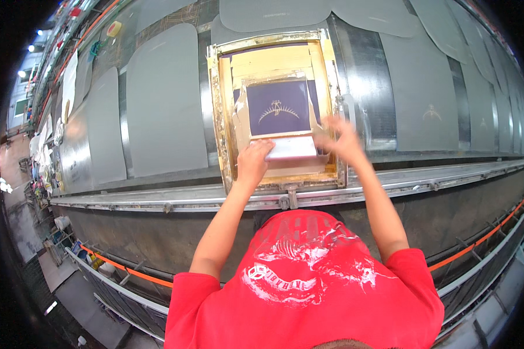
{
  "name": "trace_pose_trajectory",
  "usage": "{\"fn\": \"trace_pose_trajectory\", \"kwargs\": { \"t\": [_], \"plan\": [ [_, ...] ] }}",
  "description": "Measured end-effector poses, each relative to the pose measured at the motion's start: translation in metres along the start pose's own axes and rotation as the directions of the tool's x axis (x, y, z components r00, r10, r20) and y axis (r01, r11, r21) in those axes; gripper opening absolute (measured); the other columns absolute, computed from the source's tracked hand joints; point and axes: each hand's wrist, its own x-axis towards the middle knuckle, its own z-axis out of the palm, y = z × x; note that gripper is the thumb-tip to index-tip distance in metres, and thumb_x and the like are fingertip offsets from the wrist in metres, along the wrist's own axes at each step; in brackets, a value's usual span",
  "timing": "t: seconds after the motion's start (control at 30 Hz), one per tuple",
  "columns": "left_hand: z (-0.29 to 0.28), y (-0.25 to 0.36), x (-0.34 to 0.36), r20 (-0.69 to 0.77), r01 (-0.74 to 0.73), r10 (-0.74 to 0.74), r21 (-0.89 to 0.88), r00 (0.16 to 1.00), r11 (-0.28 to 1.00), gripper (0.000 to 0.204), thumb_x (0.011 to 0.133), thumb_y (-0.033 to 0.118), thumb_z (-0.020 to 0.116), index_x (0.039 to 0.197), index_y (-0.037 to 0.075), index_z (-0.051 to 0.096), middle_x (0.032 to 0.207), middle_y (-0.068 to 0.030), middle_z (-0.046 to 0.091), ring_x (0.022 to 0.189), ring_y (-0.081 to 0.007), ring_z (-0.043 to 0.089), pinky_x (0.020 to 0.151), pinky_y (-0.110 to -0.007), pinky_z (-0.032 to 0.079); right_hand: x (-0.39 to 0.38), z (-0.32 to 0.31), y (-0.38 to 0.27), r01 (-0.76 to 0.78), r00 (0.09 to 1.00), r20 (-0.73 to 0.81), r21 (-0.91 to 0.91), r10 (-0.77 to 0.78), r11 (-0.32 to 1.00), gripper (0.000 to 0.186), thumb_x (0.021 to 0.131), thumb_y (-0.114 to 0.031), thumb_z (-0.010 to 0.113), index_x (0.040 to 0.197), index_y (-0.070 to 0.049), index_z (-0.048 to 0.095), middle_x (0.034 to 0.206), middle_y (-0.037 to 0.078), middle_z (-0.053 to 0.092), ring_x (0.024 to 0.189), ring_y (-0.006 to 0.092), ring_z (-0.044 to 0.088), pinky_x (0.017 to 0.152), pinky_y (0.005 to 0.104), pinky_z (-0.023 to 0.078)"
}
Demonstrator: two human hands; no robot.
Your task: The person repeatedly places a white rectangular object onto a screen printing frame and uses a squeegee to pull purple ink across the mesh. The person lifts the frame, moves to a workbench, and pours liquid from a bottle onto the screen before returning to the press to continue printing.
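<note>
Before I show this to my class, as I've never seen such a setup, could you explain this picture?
There is no robot: a person works bare-handed. The camera, the left of two fisheyes worn on the head, looks down, so straight edges bend. A worn frame surrounds a dark purple panel with a pale motif. The left hand has its fingers on the left end of a pale bar; the right hand, blurred, is by its other end, its grip unclear. Flat grey sheets lie along the long metal table.

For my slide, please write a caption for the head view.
Left hand on a flat white tool, right hand blurred nearby, framed screen beneath.
</note>
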Motion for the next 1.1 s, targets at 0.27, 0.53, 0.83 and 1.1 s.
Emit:
{"fn": "trace_pose_trajectory", "kwargs": {
  "t": [0.27,0.53,0.83,1.1],
  "plan": [
    [0.003,-0.007,-0.014,-0.020,-0.018,0.017,-0.076,1.000,0.997,0.044,0.068,-0.001,0.072,0.111,0.011,0.071,0.117,-0.0061,0.071,0.111,-0.0254,0.066,0.093,-0.040,0.052,0.088,0.009,0.071,-0.218,0.888,-0.376,0.160,0.264,0.963,0.020,0.093,-0.028,0.068,0.107,-0.016,0.074,0.060,0.005,0.057,0.057,0.0149,0.051,0.058,0.0351,0.044],
    [-0.031,-0.041,-0.059,-0.096,0.050,-0.057,-0.073,0.994,0.996,0.048,0.066,0.002,0.076,0.113,0.013,0.071,0.122,-0.0045,0.070,0.115,-0.0252,0.065,0.095,-0.041,0.052,0.079,0.048,-0.011,-0.093,0.831,-0.541,0.091,0.127,0.992,0.019,0.095,-0.027,0.065,0.106,-0.012,0.073,0.062,0.004,0.057,0.058,0.0146,0.049,0.059,0.0343,0.043],
    [-0.143,-0.236,-0.147,-0.005,0.095,-0.095,0.041,0.995,0.995,0.047,0.069,-0.003,0.072,0.114,0.011,0.073,0.122,-0.0077,0.071,0.116,-0.0293,0.065,0.098,-0.041,0.052,0.091,0.260,-0.147,-0.010,0.859,-0.494,0.252,0.137,0.968,0.018,0.097,-0.022,0.060,0.105,-0.008,0.068,0.068,0.018,0.061,0.056,0.0308,0.057,0.059,0.0436,0.046],
    [-0.185,-0.292,-0.172,0.012,0.022,-0.024,0.112,1.000,0.993,0.054,0.067,-0.003,0.072,0.118,0.016,0.072,0.125,-0.0027,0.070,0.121,-0.0259,0.063,0.093,-0.040,0.051,0.091,0.297,-0.199,-0.142,0.869,-0.416,0.311,0.269,0.940,0.014,0.096,-0.018,0.061,0.105,-0.010,0.068,0.057,0.015,0.056,0.050,0.0286,0.055,0.053,0.0425,0.041]
  ]
}}
